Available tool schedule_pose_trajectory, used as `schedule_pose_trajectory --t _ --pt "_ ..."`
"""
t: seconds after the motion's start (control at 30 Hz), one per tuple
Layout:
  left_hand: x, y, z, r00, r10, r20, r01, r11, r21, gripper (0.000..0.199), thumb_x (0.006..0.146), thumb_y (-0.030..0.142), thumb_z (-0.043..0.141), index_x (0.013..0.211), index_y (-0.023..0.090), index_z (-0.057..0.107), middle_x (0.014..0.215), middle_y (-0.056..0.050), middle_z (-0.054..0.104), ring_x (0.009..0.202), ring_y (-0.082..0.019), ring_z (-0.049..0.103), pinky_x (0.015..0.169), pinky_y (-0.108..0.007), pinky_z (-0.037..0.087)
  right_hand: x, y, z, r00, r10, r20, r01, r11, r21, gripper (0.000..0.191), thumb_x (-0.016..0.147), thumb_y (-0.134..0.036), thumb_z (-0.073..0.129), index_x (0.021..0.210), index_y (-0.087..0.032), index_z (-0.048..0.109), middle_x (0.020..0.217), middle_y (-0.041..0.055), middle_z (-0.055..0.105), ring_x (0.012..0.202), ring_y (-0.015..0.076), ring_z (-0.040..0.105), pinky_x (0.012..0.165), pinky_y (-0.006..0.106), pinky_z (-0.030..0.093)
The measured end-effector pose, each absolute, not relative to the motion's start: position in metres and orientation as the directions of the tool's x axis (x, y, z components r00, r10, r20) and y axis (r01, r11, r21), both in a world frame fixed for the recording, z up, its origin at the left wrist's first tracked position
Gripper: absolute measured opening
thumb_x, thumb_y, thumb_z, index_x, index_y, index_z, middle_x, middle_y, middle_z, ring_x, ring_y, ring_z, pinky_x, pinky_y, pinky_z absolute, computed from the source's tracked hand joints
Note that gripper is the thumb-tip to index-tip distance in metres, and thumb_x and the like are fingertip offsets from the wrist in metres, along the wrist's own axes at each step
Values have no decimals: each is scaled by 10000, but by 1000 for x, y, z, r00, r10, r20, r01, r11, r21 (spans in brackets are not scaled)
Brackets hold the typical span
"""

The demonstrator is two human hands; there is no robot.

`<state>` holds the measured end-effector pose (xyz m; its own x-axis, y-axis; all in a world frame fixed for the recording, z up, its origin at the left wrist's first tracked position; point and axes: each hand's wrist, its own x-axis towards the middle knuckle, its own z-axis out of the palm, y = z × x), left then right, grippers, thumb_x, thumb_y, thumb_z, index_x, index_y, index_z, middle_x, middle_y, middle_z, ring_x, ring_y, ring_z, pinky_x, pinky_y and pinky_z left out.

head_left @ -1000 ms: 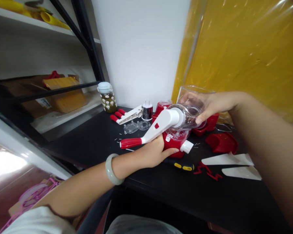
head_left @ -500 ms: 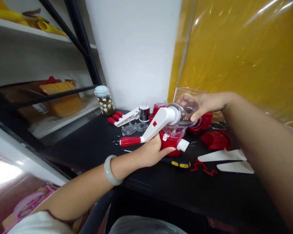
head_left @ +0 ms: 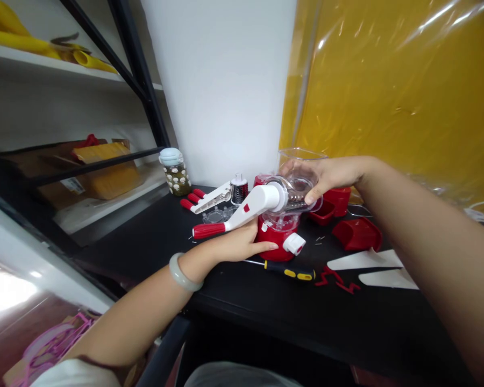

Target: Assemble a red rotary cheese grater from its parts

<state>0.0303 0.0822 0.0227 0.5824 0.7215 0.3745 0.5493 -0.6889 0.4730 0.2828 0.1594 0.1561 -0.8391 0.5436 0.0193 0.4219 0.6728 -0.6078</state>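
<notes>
A rotary drum grater stands in front of me, its red base [head_left: 272, 231] low over the black table. My left hand [head_left: 240, 244] is wrapped round the left side of this base, thumb across its front near a white knob [head_left: 294, 244]. On top, my right hand [head_left: 320, 174] grips the clear housing [head_left: 314, 205] from above and behind. Inside the housing lies a metal grating drum [head_left: 296, 196]. A white crank [head_left: 252, 204] with a red handle [head_left: 208, 230] points left over my left wrist. Whether the base touches the table I cannot tell.
A screwdriver [head_left: 292, 270] lies just in front of the base. To the right are red clips [head_left: 337, 279], white strips [head_left: 363, 260] and a red curved part [head_left: 357, 234]. Behind are a spare drum [head_left: 239, 191], white cranks [head_left: 213, 196] and a bottle [head_left: 175, 174]. A shelf [head_left: 105, 196] stands left.
Both hands have shifted the grater slightly left, keeping their grip. More of the screwdriver now shows, and the clear parts behind the crank are more covered. The view has moved a little.
</notes>
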Motion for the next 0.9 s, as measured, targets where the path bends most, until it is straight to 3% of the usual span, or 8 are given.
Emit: schedule_pose_trajectory --t 0.27,0.4,0.53,0.63,0.8,0.9 --pt "34 77 28 569 714 407 515 -696 501 845 827 531 651 1498 176 278 1500 -168 419 1471 -340 258 1236 -542 145 280 158 159 -836 548 3 449 688 -570 670 618 -459 819 1224 -316 572 1238 14 636 1186 303 577 1029 449 459" --pt "44 73 27 552 716 428 429 -684 591 807 846 505 644 1501 203 282 1494 -148 435 1454 -328 302 1228 -548 199 281 159 159 -811 586 3 483 672 -561 635 612 -471 821 1186 -321 594 1215 16 654 1157 310 595 1007 463 473" --pt "57 70 26 429 755 496 368 -647 668 725 880 499 609 1482 212 325 1462 -126 485 1400 -313 398 1206 -539 261 279 160 162 -810 586 -15 499 677 -541 600 610 -478 824 1144 -316 606 1171 18 666 1138 303 605 999 456 485" --pt "62 69 27 376 758 533 378 -650 659 709 881 499 611 1469 200 352 1432 -122 522 1365 -311 445 1197 -542 270 277 161 164 -832 554 -36 478 682 -554 610 597 -483 830 1135 -307 604 1160 16 669 1128 296 612 992 441 496" --pt "63 68 31 403 739 540 426 -674 604 674 909 492 565 1482 216 340 1402 -104 558 1410 -314 384 1224 -548 208 278 161 165 -837 544 -57 483 688 -542 637 609 -515 816 1165 -303 590 1153 22 667 1119 298 616 979 457 509" --pt "65 69 30 402 737 543 411 -675 613 673 915 481 560 1492 230 323 1396 -100 564 1397 -311 406 1212 -548 241 280 161 164 -830 557 -34 485 691 -536 655 594 -516 822 1175 -310 598 1172 22 663 1142 301 605 1010 463 486"
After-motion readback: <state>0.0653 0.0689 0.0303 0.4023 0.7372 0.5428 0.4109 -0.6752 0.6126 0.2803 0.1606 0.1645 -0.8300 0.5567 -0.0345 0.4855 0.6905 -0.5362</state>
